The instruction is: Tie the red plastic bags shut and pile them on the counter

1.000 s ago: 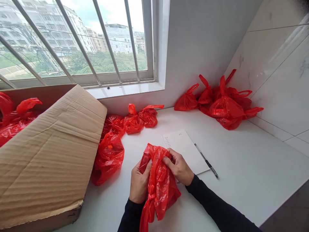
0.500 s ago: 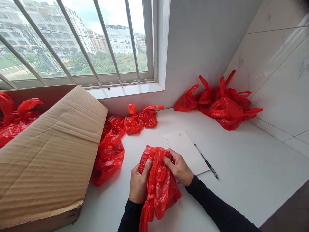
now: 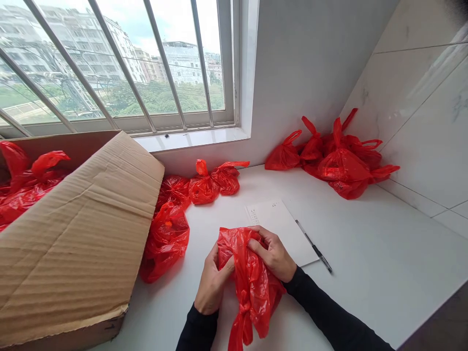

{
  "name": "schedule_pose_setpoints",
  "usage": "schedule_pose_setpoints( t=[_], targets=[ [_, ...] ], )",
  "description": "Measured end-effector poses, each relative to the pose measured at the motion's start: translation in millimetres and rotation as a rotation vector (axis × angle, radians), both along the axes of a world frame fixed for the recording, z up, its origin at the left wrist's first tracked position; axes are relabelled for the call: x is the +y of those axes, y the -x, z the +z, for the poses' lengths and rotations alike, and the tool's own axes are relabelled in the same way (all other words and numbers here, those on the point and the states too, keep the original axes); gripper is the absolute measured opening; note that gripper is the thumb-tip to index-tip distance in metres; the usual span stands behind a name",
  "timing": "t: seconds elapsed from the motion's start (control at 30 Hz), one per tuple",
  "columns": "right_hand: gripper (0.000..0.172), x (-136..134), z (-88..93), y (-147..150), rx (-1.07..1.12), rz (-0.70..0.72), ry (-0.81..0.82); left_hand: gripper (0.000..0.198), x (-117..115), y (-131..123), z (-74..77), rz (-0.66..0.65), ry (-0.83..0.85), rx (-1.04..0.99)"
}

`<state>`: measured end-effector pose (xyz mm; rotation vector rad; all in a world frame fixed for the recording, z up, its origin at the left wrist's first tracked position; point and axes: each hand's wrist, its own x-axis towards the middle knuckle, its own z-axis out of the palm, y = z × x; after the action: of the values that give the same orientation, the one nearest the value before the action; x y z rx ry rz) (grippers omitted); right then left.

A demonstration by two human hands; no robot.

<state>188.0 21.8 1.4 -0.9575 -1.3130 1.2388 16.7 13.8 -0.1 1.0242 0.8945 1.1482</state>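
Observation:
Both my hands grip one crumpled red plastic bag (image 3: 252,282) just above the white counter (image 3: 365,253). My left hand (image 3: 213,282) pinches its left side, fingers closed on the plastic. My right hand (image 3: 275,254) clutches its top right, fingers curled into the folds. The bag's knotted handles hang down toward me. Just behind my right hand lies a white sheet of paper (image 3: 281,224) with small print, and a black pen (image 3: 314,247) lies along its right edge.
An open cardboard box (image 3: 73,243) at the left holds red bags (image 3: 25,180). More tied red bags (image 3: 175,209) lie beside the box under the window, and a pile of red bags (image 3: 340,161) sits in the far right corner by the tiled wall.
The bag and both hands have sunk slightly lower and toward me; my fingers have shifted on the plastic. Everything else on the counter stays put.

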Motion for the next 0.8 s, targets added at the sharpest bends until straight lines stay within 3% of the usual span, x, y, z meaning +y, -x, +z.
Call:
schedule_pose_setpoints(
  t=[0.1,0.2,0.4,0.6,0.73,0.8],
  targets=[
    [0.02,-0.4,1.2,-1.7,0.031,0.083,0.054,0.041,-0.5,1.0,-1.9,-0.048,0.023,0.021],
    [0.025,-1.7,1.0,-1.0,0.052,0.102,0.068,0.036,-1.1,-2.9,-0.9,0.033,0.073,-0.037],
    [0.044,1.2,-6.1,-0.5,0.156,0.107,0.199,0.021,2.4,0.4,-0.7,0.212,0.173,-0.455],
    [0.054,4.4,-9.6,-0.2,0.157,0.188,0.186,0.029,9.0,18.1,-3.0,0.341,0.171,-0.653],
    [0.074,-0.4,-2.3,4.0,0.183,0.322,0.155,0.037,8.8,17.8,0.0,0.343,0.149,-0.688],
    [0.075,-2.2,-0.2,5.3,0.187,0.338,0.182,0.038,6.8,14.6,3.3,0.308,0.145,-0.666]
  ],
)
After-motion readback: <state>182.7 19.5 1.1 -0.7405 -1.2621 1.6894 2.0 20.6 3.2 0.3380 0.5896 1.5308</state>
